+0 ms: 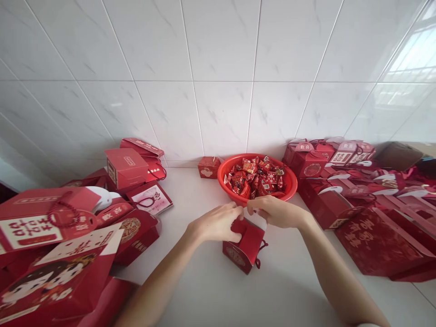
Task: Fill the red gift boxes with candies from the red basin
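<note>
A small red gift box [243, 247] with a gold round pattern and a dark red cord stands on the white counter in front of me. My left hand [218, 222] grips its left and top side, with the thumb along the upper panel. At the box's far edge my right hand [275, 211] has its fingers curled in a pinch by the top flap; the fingertips are partly hidden. Just behind both hands sits an orange-red plastic basin [223, 184] heaped with red-wrapped candies [250, 177].
Red gift boxes [30, 222] are piled at the left. More boxes [384, 236] stand in rows at the right, many with white flaps and cords. A little red box [209, 167] rests against the tiled wall [221, 113] beside the basin.
</note>
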